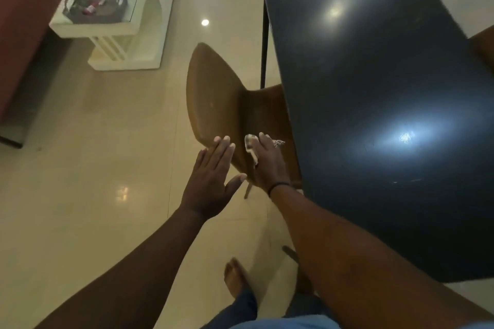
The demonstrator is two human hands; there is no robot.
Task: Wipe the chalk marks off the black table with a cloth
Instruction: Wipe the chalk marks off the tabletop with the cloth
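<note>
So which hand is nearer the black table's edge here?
Right. The right hand, holding the cloth, is beside the black table; the left hand is open, farther left by the chair.

Two hands: left hand [209, 181], right hand [267, 163]. One cloth [251, 145], one black worktop [374, 75], one brown chair [219, 99], one white side table [125, 27].

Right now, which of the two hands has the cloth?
The right hand, the one with a dark band at its wrist, holds the white cloth over the brown chair. The left hand is open and flat.
</note>
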